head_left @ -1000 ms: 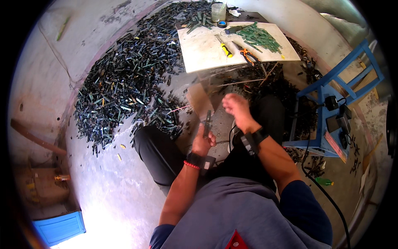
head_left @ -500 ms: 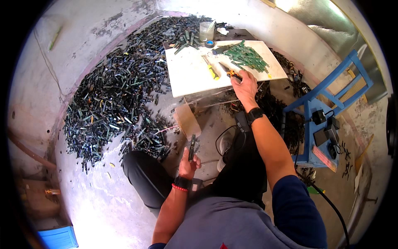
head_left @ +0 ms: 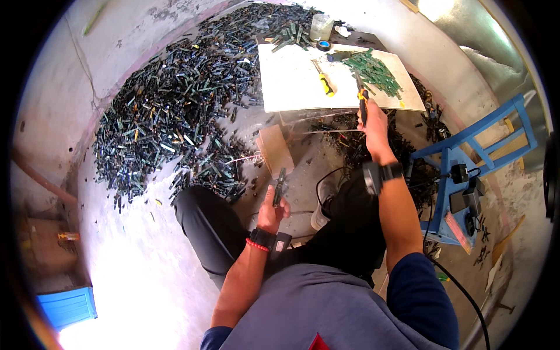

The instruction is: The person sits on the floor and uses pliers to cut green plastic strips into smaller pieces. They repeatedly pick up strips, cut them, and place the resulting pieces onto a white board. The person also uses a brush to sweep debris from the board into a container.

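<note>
My left hand point(head_left: 271, 213), above my lap, has its fingers round a thin dark strip point(head_left: 280, 182) that looks like a narrow circuit board and points away from me. My right hand point(head_left: 375, 125), reaching to the near edge of the white board point(head_left: 291, 93), grips pliers point(head_left: 362, 100) with black and orange handles. Their jaws point away, toward the pile of green strips point(head_left: 379, 74). To their left on the board lies a yellow-and-black handled tool point(head_left: 324, 83) with a thin shaft.
A blue-centred tape roll point(head_left: 323, 45) and a clear plastic cup point(head_left: 321, 27) stand at the board's far side. A large heap of dark strips point(head_left: 169, 105) covers the floor at left. A brown cardboard piece point(head_left: 275, 150) stands before me. A blue chair point(head_left: 446, 192) at right bears black devices.
My right hand has taken the pliers up from the board, and they now point away from me. My left hand keeps the dark strip. The whole view has shifted slightly.
</note>
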`<state>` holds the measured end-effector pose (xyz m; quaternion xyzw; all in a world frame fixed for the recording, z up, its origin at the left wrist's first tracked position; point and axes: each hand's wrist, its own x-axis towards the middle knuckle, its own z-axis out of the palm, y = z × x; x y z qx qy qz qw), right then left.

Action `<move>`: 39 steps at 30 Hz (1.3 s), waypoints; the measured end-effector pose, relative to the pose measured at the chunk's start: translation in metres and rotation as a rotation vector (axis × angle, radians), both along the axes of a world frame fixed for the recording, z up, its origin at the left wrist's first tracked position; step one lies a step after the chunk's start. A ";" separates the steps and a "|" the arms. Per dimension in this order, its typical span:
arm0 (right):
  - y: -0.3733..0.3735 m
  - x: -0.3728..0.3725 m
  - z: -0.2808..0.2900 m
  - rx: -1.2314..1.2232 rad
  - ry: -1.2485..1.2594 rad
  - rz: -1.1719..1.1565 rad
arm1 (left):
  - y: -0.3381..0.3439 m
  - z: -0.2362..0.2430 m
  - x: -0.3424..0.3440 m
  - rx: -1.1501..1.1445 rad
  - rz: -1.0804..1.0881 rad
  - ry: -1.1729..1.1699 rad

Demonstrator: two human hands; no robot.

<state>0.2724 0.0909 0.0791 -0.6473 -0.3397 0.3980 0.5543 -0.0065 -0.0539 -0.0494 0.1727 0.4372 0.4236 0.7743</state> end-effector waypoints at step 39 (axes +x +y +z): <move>-0.186 -0.108 -0.039 -0.505 0.820 1.035 | 0.000 0.019 0.015 0.098 0.153 0.366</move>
